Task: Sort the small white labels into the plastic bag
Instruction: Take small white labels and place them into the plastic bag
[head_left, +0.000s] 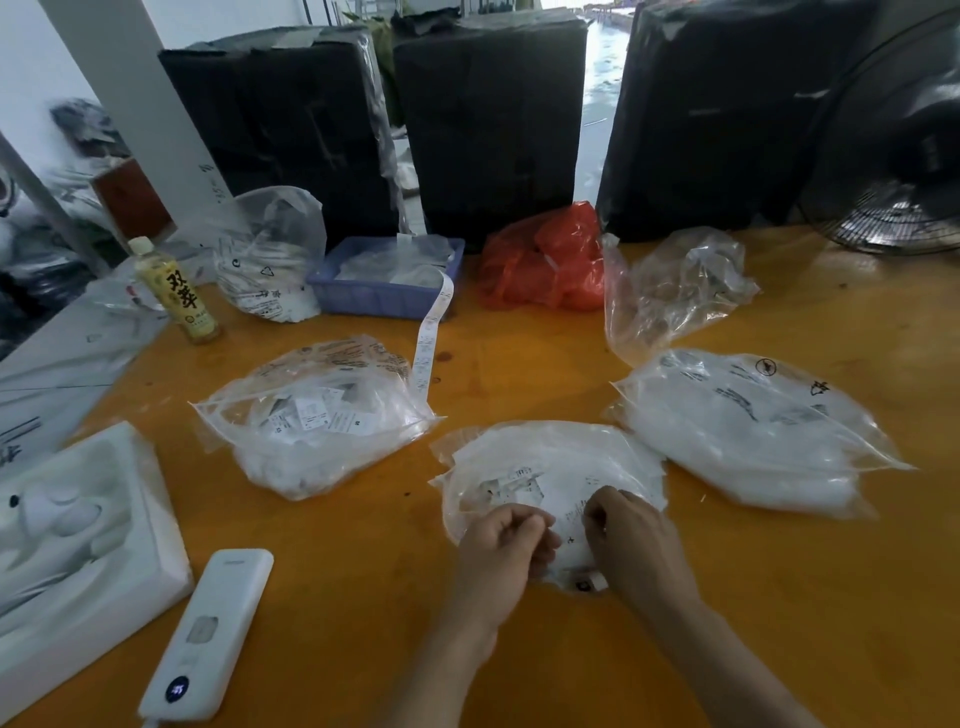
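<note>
I see both hands, left hand (506, 540) and right hand (626, 535), pinching the crinkly clear plastic bag (545, 467) of small white labels (511, 488); uneven tugging could spill them.

Soft, even daylight fills the scene, brightest through the blown-out gap between the black-wrapped boxes (493, 114) at the back. Shadows on the orange table (779, 597) are faint. Clear plastic bags (753, 431) show mild glare. Wide-angle distortion bends the edges, and the left background is smeared and blurred.
</note>
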